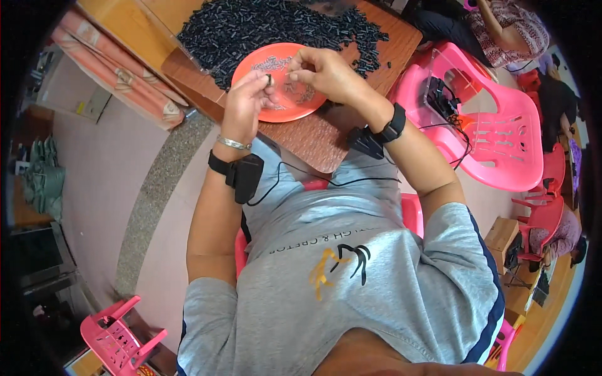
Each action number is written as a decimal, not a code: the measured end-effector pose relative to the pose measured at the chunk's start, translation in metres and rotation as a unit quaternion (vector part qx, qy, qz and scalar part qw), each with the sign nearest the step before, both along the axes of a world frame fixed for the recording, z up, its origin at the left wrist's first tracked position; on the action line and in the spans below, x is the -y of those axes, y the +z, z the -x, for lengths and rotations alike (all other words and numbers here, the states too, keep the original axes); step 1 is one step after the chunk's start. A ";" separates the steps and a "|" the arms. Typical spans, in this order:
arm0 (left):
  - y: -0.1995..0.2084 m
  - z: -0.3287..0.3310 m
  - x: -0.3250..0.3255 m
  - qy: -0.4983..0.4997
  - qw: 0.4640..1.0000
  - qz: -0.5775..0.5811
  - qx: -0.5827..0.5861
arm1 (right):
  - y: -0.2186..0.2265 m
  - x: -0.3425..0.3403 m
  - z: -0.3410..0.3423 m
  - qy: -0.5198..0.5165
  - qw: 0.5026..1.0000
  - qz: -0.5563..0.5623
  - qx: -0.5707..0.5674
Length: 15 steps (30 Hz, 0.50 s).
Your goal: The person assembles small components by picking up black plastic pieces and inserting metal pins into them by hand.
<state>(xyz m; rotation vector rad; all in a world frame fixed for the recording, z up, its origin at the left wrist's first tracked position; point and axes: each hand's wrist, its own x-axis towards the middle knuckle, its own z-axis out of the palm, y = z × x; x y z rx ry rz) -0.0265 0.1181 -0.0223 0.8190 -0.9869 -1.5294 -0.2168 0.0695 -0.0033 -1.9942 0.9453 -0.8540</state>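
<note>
My left hand [248, 97] is closed over the left side of a round orange-red plate [282, 116], a small black piece [269, 79] pinched at its fingertips. My right hand [323, 74] hovers above the plate's right side, thumb and forefinger pressed together; whatever they hold is too small to make out. Many tiny silvery pieces [271, 64] lie scattered in the plate. Behind it spreads a large heap of small black tube-like pieces [263, 28].
The plate and heap rest on a brown wooden table [304, 147]. To the right, a pink plastic chair [501, 144] carries a clear box and a black device with cables [444, 100]. Another person [511, 31] sits at the far right. A patterned curtain [125, 75] hangs at the left.
</note>
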 end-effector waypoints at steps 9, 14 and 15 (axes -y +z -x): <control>0.005 -0.018 -0.025 0.061 0.998 0.001 0.036 | 0.001 0.010 -0.013 -0.094 0.953 0.243 -0.156; -0.001 -0.027 -0.037 0.072 0.997 -0.007 0.034 | 0.005 -0.004 -0.026 -0.019 0.947 0.105 -0.304; -0.002 -0.027 -0.039 0.077 0.996 -0.006 0.033 | 0.005 -0.005 -0.028 0.006 0.935 0.079 -0.344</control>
